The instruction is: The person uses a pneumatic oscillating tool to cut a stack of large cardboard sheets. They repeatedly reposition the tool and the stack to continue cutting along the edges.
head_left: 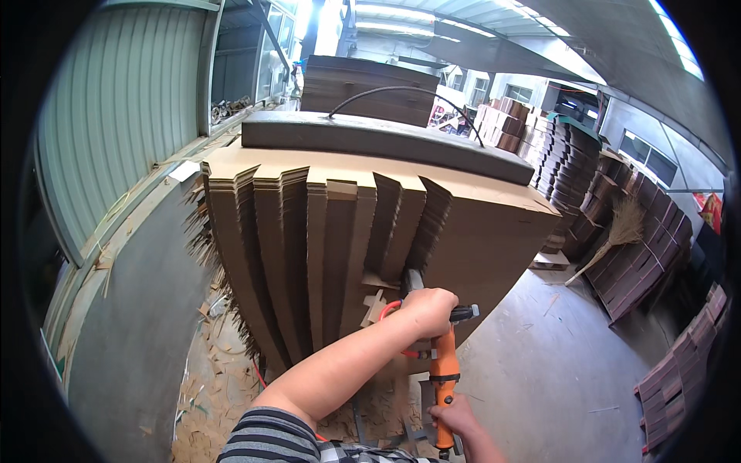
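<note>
Gripping an orange power tool (444, 363) against the tall stack of cardboard sheets (340, 231), the left hand (426, 310) clamps its head and the right hand (454, 417) its handle. Trimming the stack's slotted edge seems underway; steady pressure comes next.

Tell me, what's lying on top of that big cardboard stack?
A long dark board lies flat across the cardboard stack, with a thin black cable arching over it. The sheets under the board are covered.
</note>
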Motion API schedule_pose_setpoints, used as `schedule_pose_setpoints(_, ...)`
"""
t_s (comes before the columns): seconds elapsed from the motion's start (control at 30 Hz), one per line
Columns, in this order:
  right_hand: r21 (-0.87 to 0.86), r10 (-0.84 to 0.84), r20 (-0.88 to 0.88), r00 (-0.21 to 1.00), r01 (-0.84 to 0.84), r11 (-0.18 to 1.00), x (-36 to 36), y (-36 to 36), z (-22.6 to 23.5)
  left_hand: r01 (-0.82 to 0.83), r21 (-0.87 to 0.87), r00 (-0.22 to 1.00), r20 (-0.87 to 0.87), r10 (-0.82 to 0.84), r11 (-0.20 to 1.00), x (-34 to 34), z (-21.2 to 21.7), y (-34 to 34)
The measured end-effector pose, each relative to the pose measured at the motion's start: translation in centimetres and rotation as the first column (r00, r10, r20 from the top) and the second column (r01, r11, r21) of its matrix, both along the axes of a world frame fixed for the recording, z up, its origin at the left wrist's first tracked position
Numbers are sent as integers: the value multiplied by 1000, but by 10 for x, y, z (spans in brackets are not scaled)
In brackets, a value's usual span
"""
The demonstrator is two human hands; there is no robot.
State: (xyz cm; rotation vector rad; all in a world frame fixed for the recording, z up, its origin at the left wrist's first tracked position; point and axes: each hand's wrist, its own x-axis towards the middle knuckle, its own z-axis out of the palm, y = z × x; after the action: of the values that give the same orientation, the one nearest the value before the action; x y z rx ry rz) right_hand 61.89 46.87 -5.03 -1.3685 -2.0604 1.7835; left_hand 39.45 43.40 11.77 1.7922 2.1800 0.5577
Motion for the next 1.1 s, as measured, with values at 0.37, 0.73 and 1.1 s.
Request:
schedule_pose_setpoints(0.37, -9, 4, 78, 997, -4, 1000, -10, -2, -19, -54, 60, 999, 5, 54, 997, -11, -42, -1)
schedule_pose_setpoints(0.73, 126, 10, 74, 997, -20, 992, 21, -36, -49, 106, -59, 994, -3, -106, 993, 23, -61, -14)
schedule_pose_setpoints(1.1, 302, 129, 7, 992, -125, 945, 0, -19, -54, 43, 156, 986, -167, -17, 987, 23, -2, -65)
